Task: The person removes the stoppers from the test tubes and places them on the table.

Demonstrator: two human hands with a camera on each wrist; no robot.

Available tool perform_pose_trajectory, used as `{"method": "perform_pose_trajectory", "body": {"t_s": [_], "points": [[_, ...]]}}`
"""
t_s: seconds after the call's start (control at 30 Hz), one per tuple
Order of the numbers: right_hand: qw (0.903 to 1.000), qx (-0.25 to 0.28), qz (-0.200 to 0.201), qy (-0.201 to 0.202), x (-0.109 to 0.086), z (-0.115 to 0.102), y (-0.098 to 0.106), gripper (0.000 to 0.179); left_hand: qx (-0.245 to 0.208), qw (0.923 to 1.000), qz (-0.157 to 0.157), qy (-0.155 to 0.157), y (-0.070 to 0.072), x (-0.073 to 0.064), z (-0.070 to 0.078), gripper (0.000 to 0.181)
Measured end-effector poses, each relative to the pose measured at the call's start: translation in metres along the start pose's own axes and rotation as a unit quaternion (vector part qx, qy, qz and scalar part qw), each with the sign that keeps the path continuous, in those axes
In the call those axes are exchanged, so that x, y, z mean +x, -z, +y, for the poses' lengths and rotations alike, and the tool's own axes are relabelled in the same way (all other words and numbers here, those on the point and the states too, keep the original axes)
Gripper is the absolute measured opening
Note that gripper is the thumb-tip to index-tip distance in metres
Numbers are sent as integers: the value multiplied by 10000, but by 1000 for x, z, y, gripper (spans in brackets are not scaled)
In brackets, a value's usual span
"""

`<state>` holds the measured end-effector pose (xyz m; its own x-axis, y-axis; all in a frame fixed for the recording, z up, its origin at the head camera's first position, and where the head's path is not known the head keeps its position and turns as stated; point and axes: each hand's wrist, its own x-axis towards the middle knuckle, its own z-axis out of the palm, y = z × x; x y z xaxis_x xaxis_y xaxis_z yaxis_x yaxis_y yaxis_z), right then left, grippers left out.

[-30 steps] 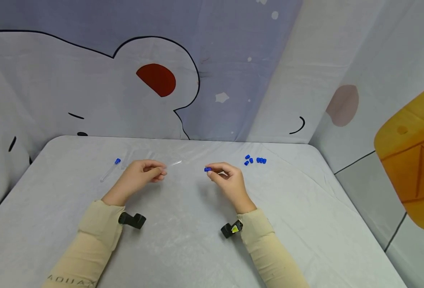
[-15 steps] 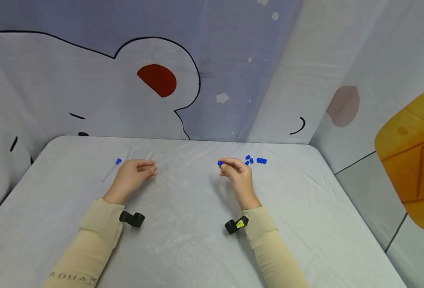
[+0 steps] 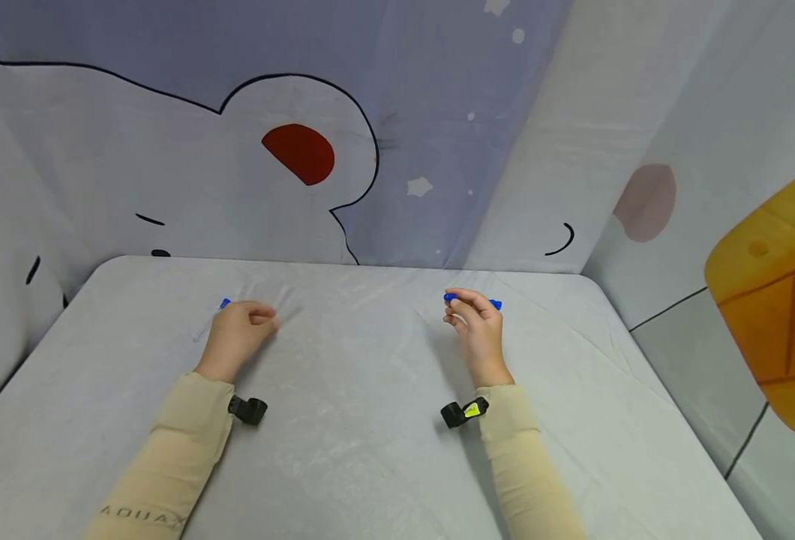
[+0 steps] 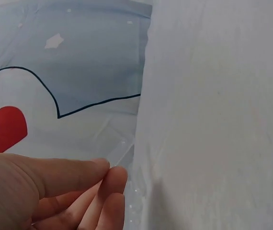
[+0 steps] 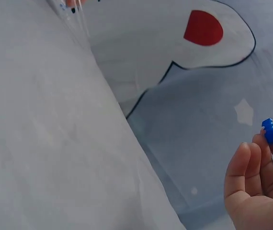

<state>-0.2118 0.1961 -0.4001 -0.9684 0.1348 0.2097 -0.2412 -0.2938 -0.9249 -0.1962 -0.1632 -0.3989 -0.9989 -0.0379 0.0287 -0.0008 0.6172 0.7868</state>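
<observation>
In the head view, my left hand [image 3: 238, 334] is at the left of the table, thumb and index together. In the left wrist view, a thin clear tube [image 4: 123, 154] runs from the left fingertips; most of it is hard to make out. At the right, my right hand [image 3: 480, 334] pinches a small blue cap [image 3: 449, 298] between thumb and fingers, above the table. The right wrist view shows this ridged blue cap [image 5: 269, 131] closely. A clear tube with a blue cap [image 3: 225, 304] lies behind the left hand, partly hidden.
More blue caps [image 3: 496, 305] lie just behind the right hand, mostly covered by it. Clear, hard-to-see tubes [image 3: 280, 294] lie near the back left. The white table [image 3: 357, 420] meets printed cloth walls [image 3: 451, 187] at the back and sides.
My right hand has moved right and slightly back with the blue cap, now covering most of the loose caps. My left hand has drawn left, covering more of the capped tube.
</observation>
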Motion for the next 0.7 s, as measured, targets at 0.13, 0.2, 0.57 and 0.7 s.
{"method": "perform_pose_trajectory", "body": {"t_s": [0.13,0.2,0.57,0.7], "points": [[9992,-260,163,-242,7,-4,17,24,167,9997,160,3,0,0,-2,25],[9978,-506,240,-357,12,-6,28,23,269,9993,244,8,-1,0,-3,24],[9570,-2799,544,-531,50,-18,91,26,659,9971,225,294,-4,3,-7,27],[9158,-3920,366,-795,60,-19,109,30,612,9973,117,387,-7,3,-11,32]]}}
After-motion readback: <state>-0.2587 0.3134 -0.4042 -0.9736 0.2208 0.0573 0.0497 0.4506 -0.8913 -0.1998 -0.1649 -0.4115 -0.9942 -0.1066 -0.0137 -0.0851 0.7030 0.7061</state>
